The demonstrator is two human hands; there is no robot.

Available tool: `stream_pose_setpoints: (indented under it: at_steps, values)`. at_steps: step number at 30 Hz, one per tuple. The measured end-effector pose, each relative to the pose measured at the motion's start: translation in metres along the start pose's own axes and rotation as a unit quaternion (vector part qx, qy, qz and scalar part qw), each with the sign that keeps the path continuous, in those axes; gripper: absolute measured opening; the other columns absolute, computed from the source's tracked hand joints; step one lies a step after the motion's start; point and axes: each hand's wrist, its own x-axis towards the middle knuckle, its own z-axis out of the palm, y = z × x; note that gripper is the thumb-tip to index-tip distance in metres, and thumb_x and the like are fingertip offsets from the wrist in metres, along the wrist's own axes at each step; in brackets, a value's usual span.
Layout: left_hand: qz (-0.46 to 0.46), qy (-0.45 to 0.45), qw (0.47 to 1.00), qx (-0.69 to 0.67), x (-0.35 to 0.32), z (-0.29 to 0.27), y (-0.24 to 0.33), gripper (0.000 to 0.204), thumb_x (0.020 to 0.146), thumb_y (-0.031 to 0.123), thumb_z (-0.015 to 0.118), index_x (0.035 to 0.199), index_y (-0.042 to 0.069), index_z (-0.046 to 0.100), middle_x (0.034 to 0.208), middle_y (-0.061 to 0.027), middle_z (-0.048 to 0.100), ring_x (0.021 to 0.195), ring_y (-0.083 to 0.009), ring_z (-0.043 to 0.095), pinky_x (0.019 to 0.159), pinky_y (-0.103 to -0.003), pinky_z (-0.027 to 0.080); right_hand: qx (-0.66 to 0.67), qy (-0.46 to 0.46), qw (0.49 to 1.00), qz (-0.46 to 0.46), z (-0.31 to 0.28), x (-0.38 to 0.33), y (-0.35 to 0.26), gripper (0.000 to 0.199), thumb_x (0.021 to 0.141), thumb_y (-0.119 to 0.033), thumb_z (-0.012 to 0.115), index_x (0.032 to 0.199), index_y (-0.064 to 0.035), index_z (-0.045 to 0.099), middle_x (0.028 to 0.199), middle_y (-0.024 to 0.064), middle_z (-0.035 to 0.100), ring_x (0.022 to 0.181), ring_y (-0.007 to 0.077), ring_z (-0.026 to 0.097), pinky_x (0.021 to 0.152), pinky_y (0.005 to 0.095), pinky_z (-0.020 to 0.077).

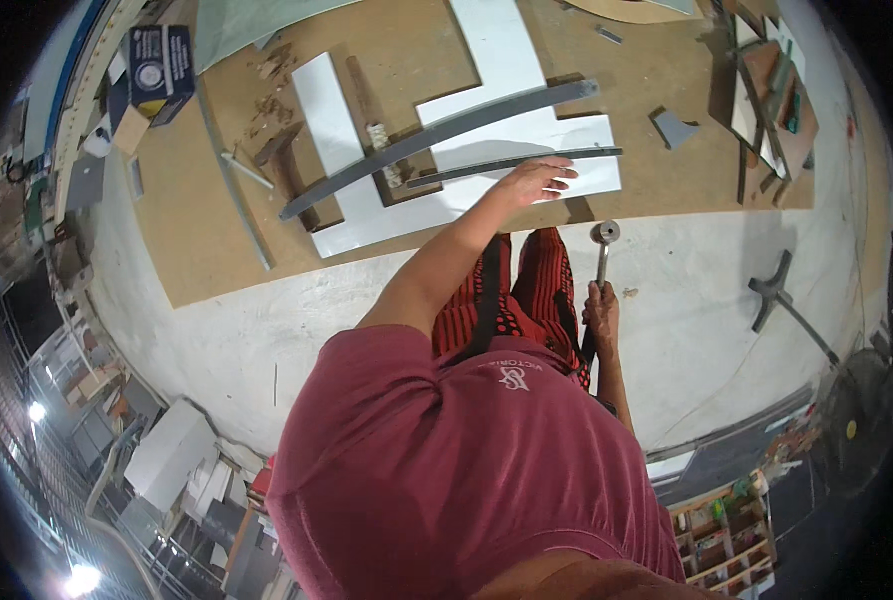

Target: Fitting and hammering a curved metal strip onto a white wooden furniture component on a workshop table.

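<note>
Head cam: L hand (539, 183) (fingers loosely parted) at thin dk strip (467, 171), R hand (603, 306) grips metal-headed tool (605, 238).

Lamps (82, 580) glare lower left; the corners darken.

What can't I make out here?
Head view:
- Left hand: palm and any contact with the thin dark strip, hidden by its own back.
- Hammer: part of the handle, hidden by the right hand.
- White panel: far end, cut off by the upper edge.
</note>
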Motion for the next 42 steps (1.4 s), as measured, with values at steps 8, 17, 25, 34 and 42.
stream_pose_setpoints:
  at_steps: [8, 17, 25, 34, 42]
  values:
    - [0.01, 0.02, 1.0, -0.015, 0.004, 0.005, -0.003, 0.029, 0.09, 0.015, 0.049, 0.116, 0.005, 0.044, 0.112, -0.0101, 0.058, 0.091, -0.0208, 0.058, 0.084, -0.036, 0.048, 0.01, -0.004, 1.0, 0.007, -0.001, 0.007, 0.003, 0.03, 0.091, -0.037, 0.05, 0.083, -0.0092, 0.042, 0.055, -0.0035, 0.036, 0.041, 0.0065, 0.037, 0.037, 0.0233, 0.0342]
    - [0.077, 0.08, 0.994, -0.003, 0.009, -0.001, -0.011, 0.037, 0.09, 0.026, 0.052, 0.114, 0.0, 0.04, 0.116, -0.0139, 0.056, 0.092, -0.0276, 0.061, 0.084, -0.037, 0.049, -0.011, 0.018, 1.0, -0.004, -0.001, 0.002, -0.003, 0.028, 0.091, -0.035, 0.05, 0.084, -0.0082, 0.044, 0.055, -0.0038, 0.037, 0.043, 0.0062, 0.038, 0.039, 0.0231, 0.0347]
    - [0.291, 0.267, 0.841, 0.368, 0.018, 0.003, -0.017, 0.023, 0.08, 0.022, 0.063, 0.09, 0.001, 0.065, 0.079, -0.0095, 0.065, 0.074, -0.0164, 0.061, 0.069, -0.028, 0.047, 0.009, 0.005, 1.0, 0.005, -0.003, 0.004, 0.004, 0.032, 0.09, -0.038, 0.051, 0.084, -0.0078, 0.043, 0.056, -0.0043, 0.036, 0.043, 0.006, 0.036, 0.039, 0.0227, 0.0337]
    - [0.272, 0.31, 0.831, 0.373, 0.041, 0.024, -0.014, 0.019, 0.078, 0.019, 0.064, 0.084, 0.001, 0.065, 0.081, -0.0111, 0.064, 0.075, -0.0206, 0.061, 0.071, -0.03, 0.047, 0.047, 0.015, 0.999, 0.012, -0.001, 0.001, 0.013, 0.032, 0.09, -0.038, 0.051, 0.082, -0.0089, 0.041, 0.055, -0.0044, 0.035, 0.042, 0.0059, 0.034, 0.038, 0.0235, 0.034]
    - [0.356, 0.365, 0.758, 0.407, 0.065, 0.019, -0.021, 0.014, 0.075, 0.019, 0.067, 0.079, 0.006, 0.066, 0.086, -0.0088, 0.061, 0.079, -0.024, 0.059, 0.072, -0.033, 0.047, 0.048, 0.026, 0.998, 0.024, -0.003, 0.0, 0.02, 0.03, 0.09, -0.036, 0.05, 0.08, -0.0104, 0.041, 0.054, -0.0045, 0.035, 0.042, 0.0061, 0.036, 0.038, 0.0233, 0.033]
